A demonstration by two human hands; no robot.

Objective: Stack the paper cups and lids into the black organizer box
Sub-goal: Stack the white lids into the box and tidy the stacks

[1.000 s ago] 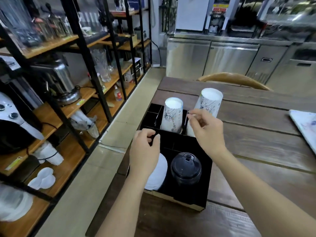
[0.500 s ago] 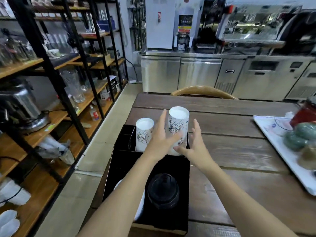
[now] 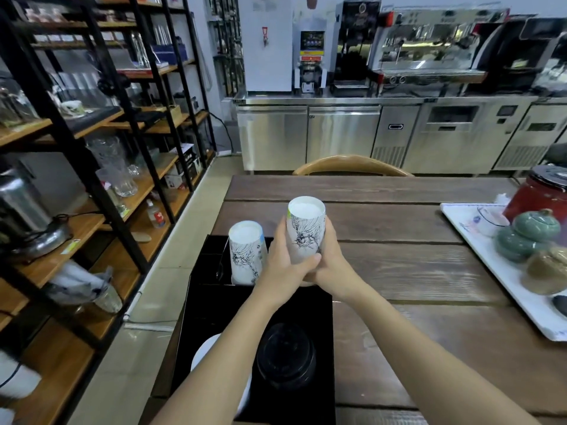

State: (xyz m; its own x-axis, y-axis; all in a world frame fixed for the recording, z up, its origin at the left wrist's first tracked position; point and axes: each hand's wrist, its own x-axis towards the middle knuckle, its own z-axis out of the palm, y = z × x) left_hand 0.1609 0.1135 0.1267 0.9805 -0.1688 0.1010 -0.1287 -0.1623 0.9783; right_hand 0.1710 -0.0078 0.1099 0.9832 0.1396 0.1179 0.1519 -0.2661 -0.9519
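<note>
A black organizer box (image 3: 319, 338) lies at the left edge of the wooden table. In its far end stand two upside-down stacks of white paper cups with black drawings. My left hand (image 3: 280, 265) and my right hand (image 3: 329, 265) both wrap around the lower part of the right cup stack (image 3: 305, 228). The left cup stack (image 3: 247, 253) stands free beside them. Nearer to me in the box sit black lids (image 3: 287, 360) and white lids (image 3: 204, 354), partly hidden by my left forearm.
A white tray (image 3: 503, 286) with green and brown lidded jars and a red pot lies on the table's right side. A wooden chair back (image 3: 352, 167) is at the far table edge. Black shelving with glassware stands at the left, steel counters behind.
The camera has tilted up. My hands left the middle of the box, reached forward and closed from both sides around the right cup stack.
</note>
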